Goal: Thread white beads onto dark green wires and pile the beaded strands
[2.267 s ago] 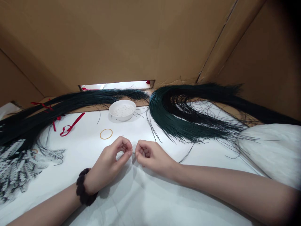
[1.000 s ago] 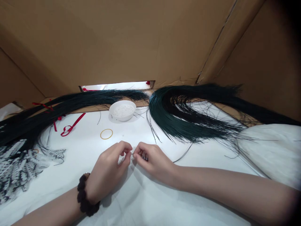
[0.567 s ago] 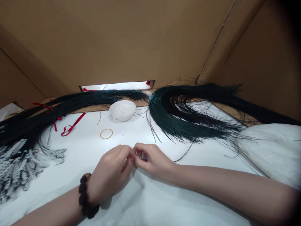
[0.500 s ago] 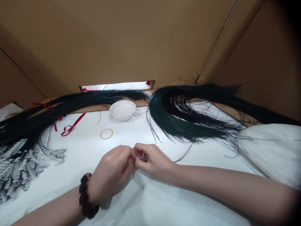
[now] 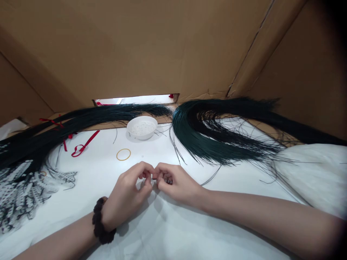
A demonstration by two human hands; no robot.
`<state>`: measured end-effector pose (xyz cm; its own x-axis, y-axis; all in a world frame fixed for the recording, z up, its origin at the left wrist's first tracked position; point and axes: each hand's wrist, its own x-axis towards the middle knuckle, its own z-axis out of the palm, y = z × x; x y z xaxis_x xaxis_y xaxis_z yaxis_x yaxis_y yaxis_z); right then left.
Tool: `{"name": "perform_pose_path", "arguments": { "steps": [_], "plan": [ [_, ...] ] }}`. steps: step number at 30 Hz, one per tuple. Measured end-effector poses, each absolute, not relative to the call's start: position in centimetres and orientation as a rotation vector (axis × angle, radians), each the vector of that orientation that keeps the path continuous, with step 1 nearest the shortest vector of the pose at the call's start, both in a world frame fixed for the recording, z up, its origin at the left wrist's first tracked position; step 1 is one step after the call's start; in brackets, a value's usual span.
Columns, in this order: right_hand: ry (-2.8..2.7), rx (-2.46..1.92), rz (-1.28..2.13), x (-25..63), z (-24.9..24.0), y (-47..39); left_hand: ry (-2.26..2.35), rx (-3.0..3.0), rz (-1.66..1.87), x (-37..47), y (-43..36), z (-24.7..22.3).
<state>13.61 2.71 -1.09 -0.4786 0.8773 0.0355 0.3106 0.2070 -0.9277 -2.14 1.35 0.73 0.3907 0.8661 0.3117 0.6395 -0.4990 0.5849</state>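
Observation:
My left hand (image 5: 132,187), with a dark scrunchie (image 5: 101,224) at its wrist, pinches the end of a thin dark strand (image 5: 154,178). My right hand (image 5: 176,182) is closed around the same strand and a small row of grey beads (image 5: 168,181), partly hidden by the fingers. The fingertips of both hands nearly meet above the white surface (image 5: 173,224). Beyond them stand a white bowl (image 5: 142,127) with small clear pieces in it and a yellow ring (image 5: 123,154) lying flat.
Dark green strands (image 5: 211,144) curve at the right beside a white plastic bag (image 5: 314,173). More dark strands (image 5: 89,117), a red ribbon (image 5: 86,143) and white-tipped bundles (image 5: 24,191) lie left. A cardboard wall (image 5: 135,47) rises behind.
My left hand's fingers have spread slightly from my right hand's, and a short length of strand now shows between them. The beads show a little farther right.

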Motion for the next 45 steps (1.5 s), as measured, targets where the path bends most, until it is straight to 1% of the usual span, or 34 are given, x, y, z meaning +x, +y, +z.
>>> {"name": "perform_pose_path", "arguments": {
  "steps": [9, 21, 26, 29, 33, 39, 42, 45],
  "plan": [
    [-1.878, -1.132, 1.290, 13.5, -0.8, 2.7, 1.387, 2.258, 0.835, -2.3, 1.3, 0.5],
    [-1.827, -1.083, 1.300, 13.5, -0.9, 2.7, 1.301, 2.139, 0.752, -2.1, 1.3, 0.7],
    [-1.762, -1.089, 1.341, 13.5, -1.2, 2.9, 1.509, 2.215, 0.806, -3.3, 3.2, 0.6],
    [-1.755, -1.093, 1.355, 13.6, -1.3, 3.0, 1.646, 2.375, 0.693, -4.3, 4.8, 0.2],
    [-1.751, -1.093, 1.363, 13.6, -1.4, 2.9, 1.683, 2.487, 0.510, -4.3, 6.1, -0.2],
    [-1.721, -1.077, 1.412, 13.6, -1.2, 3.0, 1.656, 2.524, 0.476, -3.4, 6.5, 0.0],
    [-1.696, -1.094, 1.452, 13.6, -1.2, 3.1, 1.597, 2.388, 0.609, -3.4, 6.0, 0.3],
    [-1.655, -1.091, 1.493, 13.7, -1.1, 3.2, 1.403, 1.971, 0.711, -3.3, 4.8, 0.6]
  ]
}}
